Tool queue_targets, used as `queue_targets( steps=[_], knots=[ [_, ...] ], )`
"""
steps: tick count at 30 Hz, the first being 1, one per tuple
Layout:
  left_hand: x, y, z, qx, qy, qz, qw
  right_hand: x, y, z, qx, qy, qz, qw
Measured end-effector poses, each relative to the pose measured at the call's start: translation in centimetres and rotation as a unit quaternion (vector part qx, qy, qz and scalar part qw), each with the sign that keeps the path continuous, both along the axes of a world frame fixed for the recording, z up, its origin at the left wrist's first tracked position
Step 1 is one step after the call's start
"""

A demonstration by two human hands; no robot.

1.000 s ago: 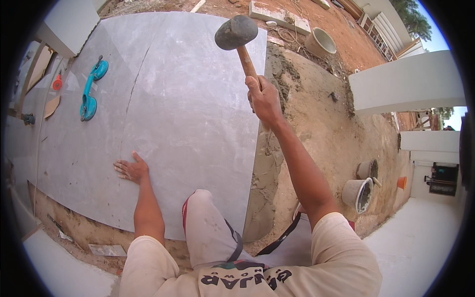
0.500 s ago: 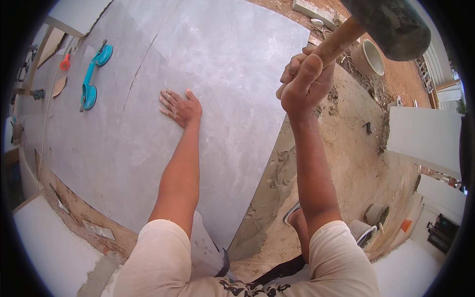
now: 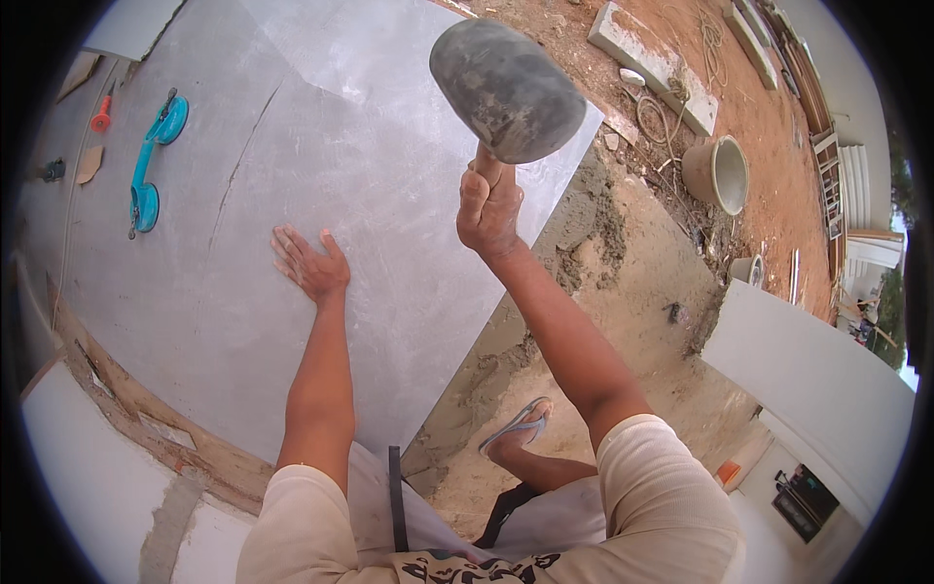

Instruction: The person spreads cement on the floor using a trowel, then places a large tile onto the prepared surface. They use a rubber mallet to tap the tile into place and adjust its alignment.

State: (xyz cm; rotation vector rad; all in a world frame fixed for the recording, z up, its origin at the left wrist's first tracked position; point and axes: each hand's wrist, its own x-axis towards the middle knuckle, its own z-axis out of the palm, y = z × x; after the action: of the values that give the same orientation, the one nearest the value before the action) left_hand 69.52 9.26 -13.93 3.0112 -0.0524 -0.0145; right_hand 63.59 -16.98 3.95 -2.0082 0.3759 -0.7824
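Observation:
My left hand (image 3: 313,267) rests with spread fingers on a large grey tiled surface (image 3: 389,224). Wrapped round a wooden handle, my right hand (image 3: 491,209) holds up a rubber mallet (image 3: 508,90) whose dark grey head appears above the right part of the grey surface. Most of the handle is hidden behind the fist. A turquoise double suction lifter (image 3: 148,164) lies on the grey surface to the left of my left hand. Wet mortar (image 3: 545,273) borders the right edge of the tile.
An orange-red tool (image 3: 101,117) and a brown scrap (image 3: 89,164) lie far left. Beyond the mortar are a bucket (image 3: 716,175), a concrete block (image 3: 652,68) and tangled rope. A low white wall (image 3: 778,341) stands at the right. My sandalled foot (image 3: 520,428) is on the sandy ground.
The mallet and my right hand have swung leftward, over the tile. My left hand appears lower and further left, still flat, as the whole view has turned somewhat to the right.

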Motion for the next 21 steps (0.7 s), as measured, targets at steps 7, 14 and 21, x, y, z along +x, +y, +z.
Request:
queue_targets(
  steps=[7, 14, 21],
  knots=[
    [0.5, -0.3, 0.9, 0.013, 0.003, 0.011, 1.000, 3.7, -8.4, -2.5, 0.040, 0.363, 0.143, 0.920],
    [0.7, -0.2, 1.1, -0.016, -0.010, 0.012, 1.000, 12.9, -16.2, 0.0, -0.211, 0.495, 0.172, 0.825],
    [1.5, 0.0, 1.7, -0.014, 0.030, 0.058, 0.998, 17.0, -20.9, -4.7, -0.301, 0.534, 0.270, 0.742]
  ],
)
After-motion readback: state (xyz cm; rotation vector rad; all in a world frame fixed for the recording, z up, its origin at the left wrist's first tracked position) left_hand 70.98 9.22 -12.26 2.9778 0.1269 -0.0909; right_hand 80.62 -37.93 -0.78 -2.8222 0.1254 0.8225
